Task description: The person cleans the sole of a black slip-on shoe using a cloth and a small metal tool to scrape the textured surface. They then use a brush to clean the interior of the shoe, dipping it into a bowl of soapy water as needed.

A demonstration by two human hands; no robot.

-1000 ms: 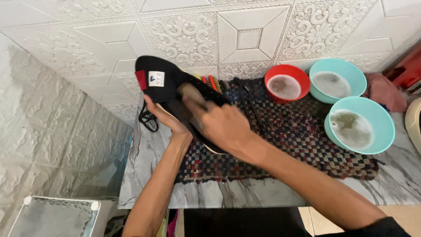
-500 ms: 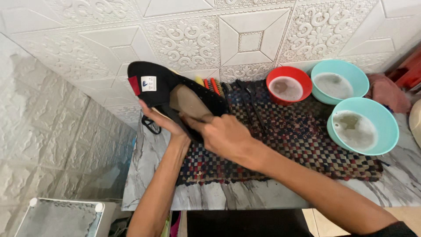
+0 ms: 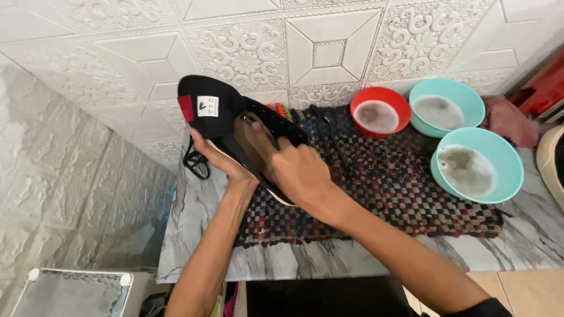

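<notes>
- At the far left, below the bench edge, a white-framed grey rack (image 3: 70,292) peeks into the corner, and a grey stone-textured wall (image 3: 59,176) runs up beside it.
- Over the left end of the grey-veined marble bench (image 3: 194,235), the left hand (image 3: 220,161) comes up from below and cups the black fabric shoe with a red tab and white label (image 3: 214,111), fingers wrapped round its underside, holding it tilted off the surface!
- A black lace loop (image 3: 197,164) dangles from the shoe just left of that hand.
- Just right of it, the right hand (image 3: 296,170) is pressed onto the shoe's open top, fingers curled over a dark flat insole (image 3: 252,147); whether they grip it or only press on it, I cannot tell.
- The shoe hangs above the left end of the multicoloured woven checked mat (image 3: 399,194), which covers the middle of the bench.
- Behind the hands, against the white embossed tile wall (image 3: 329,53), small brushes with orange and dark handles (image 3: 294,113) lie on the mat.
- Further right, a round red plastic bowl of cloudy water (image 3: 380,111) touches a turquoise bowl of sudsy water (image 3: 447,107).
- In front of those, a second turquoise bowl with murky water (image 3: 477,165) sits on the mat's right end.
- At the far right, a crumpled pink cloth (image 3: 510,120) rests near the wall.
</notes>
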